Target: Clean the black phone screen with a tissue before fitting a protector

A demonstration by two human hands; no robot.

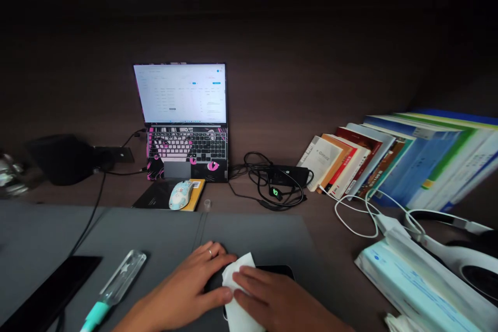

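Observation:
A white tissue (pixel 243 316) lies over a dark, flat device with rounded corners (pixel 277 270), which rests on the grey desk mat. My right hand (pixel 278 295) presses the tissue down against the device, fingers stretched across it and the fingertips on the paper. On the other side is my left hand (pixel 190 282), with a ring on one finger. Its thumb and index finger are apart and reach to the tissue's left edge; the other fingers rest toward the mat. Both hands and the tissue cover most of the device, so its kind cannot be told.
An open laptop (pixel 187 153) stands at the back, with a mouse (pixel 181 195) before it. Tangled cables and a black power adapter (pixel 288 175) lie right of it, then leaning books (pixel 350 158). A tissue pack (pixel 412 285) and headphones (pixel 451 254) sit right; a clear bottle (pixel 122 275) left.

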